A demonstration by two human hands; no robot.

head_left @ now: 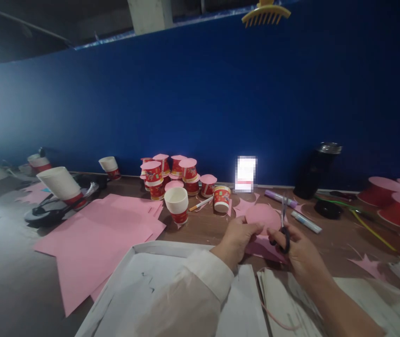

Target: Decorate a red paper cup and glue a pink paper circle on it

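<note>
My left hand (235, 238) pinches the lower left edge of a round piece of pink paper (263, 217). Black-handled scissors (285, 238) are gripped in my right hand (300, 248), their blades pointing up beside the right edge of the circle. The right fingertips are close to the paper's lower edge; whether they touch it I cannot tell. Pink paper scraps (245, 205) with pointed edges lie just behind the circle. Below my hands is another piece of pink paper (266, 249), partly covered.
Large pink sheets (105, 229) lie at left, near stacked white paper cups (59, 183). Red cups topped with pink discs (152, 174) stand at the back. A dark bottle (308, 175), a purple tube (280, 198) and a whitish tube (306, 222) are at right. A white box lid (172, 248) sits in front.
</note>
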